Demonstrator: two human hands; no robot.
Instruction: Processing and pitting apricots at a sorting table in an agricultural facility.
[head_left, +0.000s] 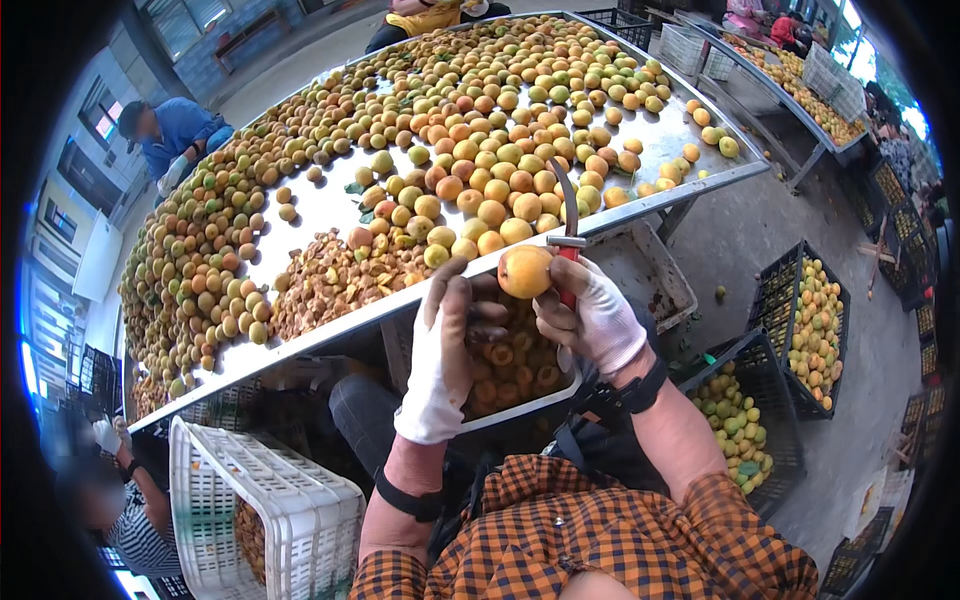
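Observation:
A curved-blade knife (568, 196) with a red handle sits in my right hand (592, 311), which wears a white glove with dirty fingertips. The same hand pinches a yellow-orange apricot (524, 271) between thumb and fingers. My left hand (444, 352), gloved too, is just left of that fruit, its fingers apart and nothing seen in it. Below both hands, a tub (525, 405) of cut apricot halves rests by my lap, partly covered by the hands. Beyond the table edge lie whole apricots (491, 187) and a heap of pits and scraps (341, 281).
The metal table (660, 184) slopes across the front. A white basket (300, 487) stands lower left; black crates of apricots (814, 330) (731, 427) stand right. An empty-looking tray (652, 270) is under the table. Co-workers sit left (176, 135) and lower left (142, 517).

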